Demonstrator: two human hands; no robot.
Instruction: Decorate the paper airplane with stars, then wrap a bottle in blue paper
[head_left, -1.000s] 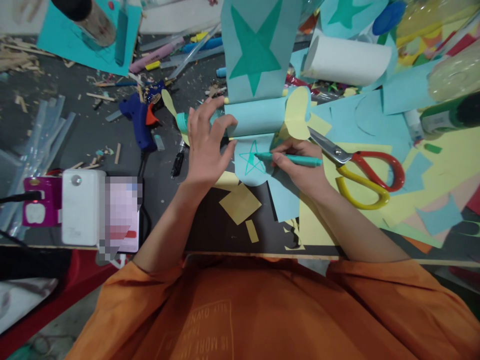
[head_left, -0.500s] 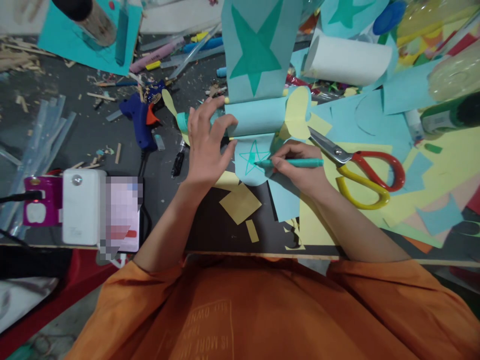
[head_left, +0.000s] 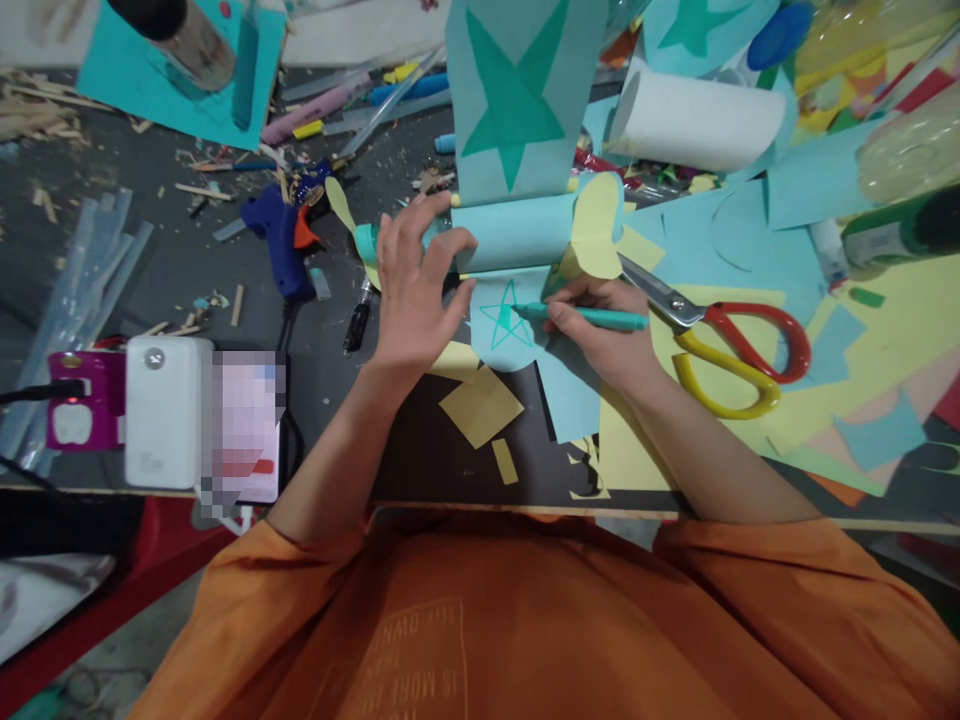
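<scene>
A light blue paper airplane (head_left: 517, 232) lies across the middle of the table, with a yellow tail (head_left: 598, 225) on its right end and a yellow propeller (head_left: 340, 205) on its left. My left hand (head_left: 420, 270) is closed over the left part of its tube-shaped body. A filled green star (head_left: 514, 110) covers the far wing. On the near wing (head_left: 517, 350) is a smaller star outline, partly coloured in. My right hand (head_left: 600, 325) grips a green marker (head_left: 622, 320) like a pen, its tip at the upper right of that outline.
Open scissors (head_left: 679, 305) with red and yellow handles lie right of my right hand. A blue glue gun (head_left: 277, 240) and a black pen (head_left: 358, 318) are on the left. Yellow paper scraps (head_left: 480, 405) lie in front, and a white paper tube (head_left: 697, 118) lies behind.
The marker tip has moved slightly up and to the right on the small star, and the marker's tilt has changed. My left hand and the airplane stay in place.
</scene>
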